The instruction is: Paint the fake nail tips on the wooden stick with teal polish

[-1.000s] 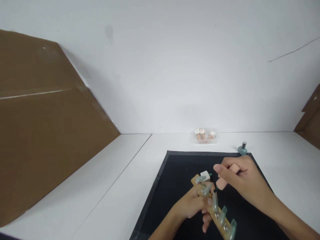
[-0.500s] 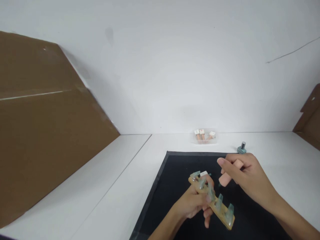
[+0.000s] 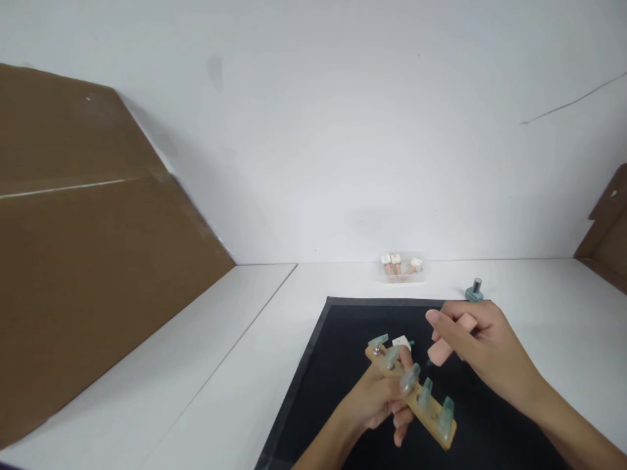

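My left hand (image 3: 377, 398) grips a narrow yellow strip (image 3: 431, 424) from below, tilted down to the right over the black mat (image 3: 337, 326). Several translucent green, tab-like pieces (image 3: 446, 418) stand up in a row along it, some over small metal fittings. Behind the strip, by a fingertip, is a small white block (image 3: 401, 343) with a bit of dark green beside it; I cannot tell whether it is held. My right hand (image 3: 482, 339), just right of the strip and apart from it, is closed around a stubby salmon-pink bar (image 3: 450, 341).
A clear plastic box (image 3: 401, 267) with white-headed, pink-stemmed pieces stands at the back by the wall. Right of it, a teal piece with a metal cylinder (image 3: 474, 291) sits on the white table (image 3: 235, 352). Brown cardboard panels (image 3: 98, 248) flank both sides.
The strip in my left hand has shifted slightly left, and some green pieces show at another angle. My right hand with the pink bar has barely moved.
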A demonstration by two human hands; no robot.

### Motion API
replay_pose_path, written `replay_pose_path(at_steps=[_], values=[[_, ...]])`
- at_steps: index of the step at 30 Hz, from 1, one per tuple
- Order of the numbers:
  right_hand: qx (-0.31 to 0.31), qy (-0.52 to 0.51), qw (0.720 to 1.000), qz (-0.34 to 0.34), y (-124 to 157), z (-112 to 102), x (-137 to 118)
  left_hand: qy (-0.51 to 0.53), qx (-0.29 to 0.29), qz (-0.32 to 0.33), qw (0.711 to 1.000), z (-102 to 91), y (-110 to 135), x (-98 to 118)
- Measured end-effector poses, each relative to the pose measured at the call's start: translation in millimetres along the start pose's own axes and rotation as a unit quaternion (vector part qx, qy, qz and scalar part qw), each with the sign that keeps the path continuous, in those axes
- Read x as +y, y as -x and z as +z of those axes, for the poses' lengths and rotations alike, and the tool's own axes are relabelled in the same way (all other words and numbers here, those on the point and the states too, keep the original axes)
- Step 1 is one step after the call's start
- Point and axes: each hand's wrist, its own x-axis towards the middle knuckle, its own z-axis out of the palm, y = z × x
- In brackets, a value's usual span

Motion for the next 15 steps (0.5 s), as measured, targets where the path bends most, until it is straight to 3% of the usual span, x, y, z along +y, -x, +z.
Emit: replay_pose_path(at_steps=[7,12,15], values=[[-0.011,-0.023,1.0,0.0,0.4,1.9,-3.5,-0.018,0.008,0.012,1.0,1.3,-3.4,0.3],[-0.078,-0.026,0.997,-0.003,0.3,2.3,-7.2,-0.033,0.009,0.017,0.999,3.6,-7.5,-0.2],[-0.082,0.003,0.997,-0.012,-1.2,2.7,-4.8,-0.038,0.013,0.022,0.999,4.8,-8.7,-1.1]])
